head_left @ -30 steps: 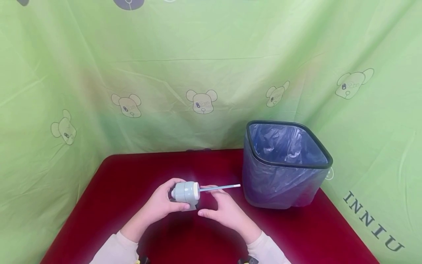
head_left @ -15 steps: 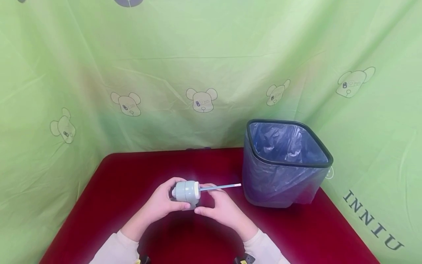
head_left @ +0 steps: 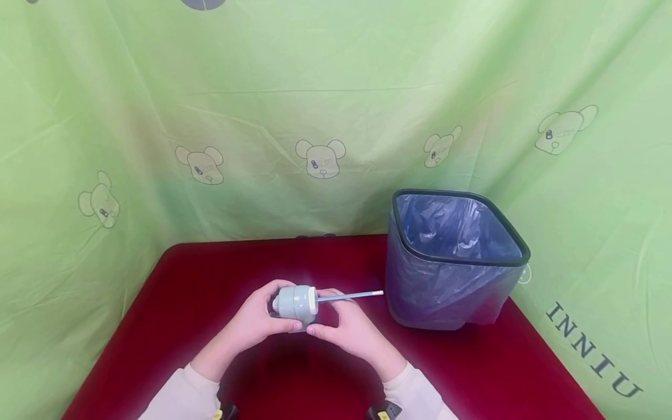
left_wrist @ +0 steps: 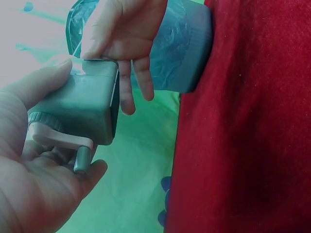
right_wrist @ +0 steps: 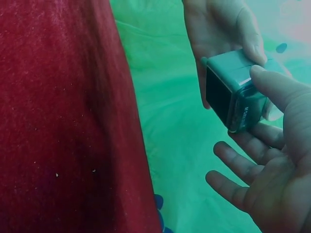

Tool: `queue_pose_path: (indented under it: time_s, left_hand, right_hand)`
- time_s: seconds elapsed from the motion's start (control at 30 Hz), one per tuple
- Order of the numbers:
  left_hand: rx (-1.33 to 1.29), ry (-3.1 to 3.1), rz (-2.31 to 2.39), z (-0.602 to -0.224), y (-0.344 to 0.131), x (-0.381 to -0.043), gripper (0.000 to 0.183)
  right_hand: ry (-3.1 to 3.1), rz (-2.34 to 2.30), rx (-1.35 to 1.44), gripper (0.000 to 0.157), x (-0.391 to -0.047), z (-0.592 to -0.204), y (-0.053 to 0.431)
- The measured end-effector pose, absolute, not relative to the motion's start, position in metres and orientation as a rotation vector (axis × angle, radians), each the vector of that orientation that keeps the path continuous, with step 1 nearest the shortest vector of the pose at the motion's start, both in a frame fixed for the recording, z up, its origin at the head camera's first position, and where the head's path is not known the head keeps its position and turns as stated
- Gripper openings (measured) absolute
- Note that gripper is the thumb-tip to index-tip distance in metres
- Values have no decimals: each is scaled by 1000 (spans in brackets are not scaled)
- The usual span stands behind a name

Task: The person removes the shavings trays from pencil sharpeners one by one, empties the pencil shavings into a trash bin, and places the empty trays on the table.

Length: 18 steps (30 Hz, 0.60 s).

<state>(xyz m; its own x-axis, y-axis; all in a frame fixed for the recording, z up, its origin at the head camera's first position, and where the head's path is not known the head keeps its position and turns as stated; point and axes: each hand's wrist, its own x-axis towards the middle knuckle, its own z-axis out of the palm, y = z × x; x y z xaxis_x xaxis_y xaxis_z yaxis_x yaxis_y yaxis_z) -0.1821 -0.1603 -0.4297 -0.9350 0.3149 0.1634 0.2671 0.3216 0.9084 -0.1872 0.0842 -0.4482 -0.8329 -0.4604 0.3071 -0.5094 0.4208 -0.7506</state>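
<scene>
- The sharpener (head_left: 298,302) was held up over the red table (head_left: 210,274), tipped on its side, between both hands.
- The left hand (head_left: 252,318) gripped its body, thumb pressed on one side and fingers curled at the other; the crank (left_wrist: 60,137) stood by that palm, seemingly unheld.
- The right hand (head_left: 357,329) was half open: thumb and forefinger pinched the lower front part, while other fingers reached out loosely.
- The pencil (head_left: 349,296) stuck out of the white front, its free end toward the bin (head_left: 472,262), apart from the right hand's grip.
- The step in hand looked like working at that lower front part, perhaps a drawer, though no gap could be made out.
- The next move seemed to call for a steady left grip, level handling and a straight, gentle pull.
</scene>
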Motion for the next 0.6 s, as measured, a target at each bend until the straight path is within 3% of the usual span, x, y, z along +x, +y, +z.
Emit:
queue_pose_path:
  time_s: [0.6]
  left_hand:
    - [605, 2468, 1723, -429, -160, -179, 67]
  right_hand:
    - [-2626, 1413, 865, 58, -187, -448, 88]
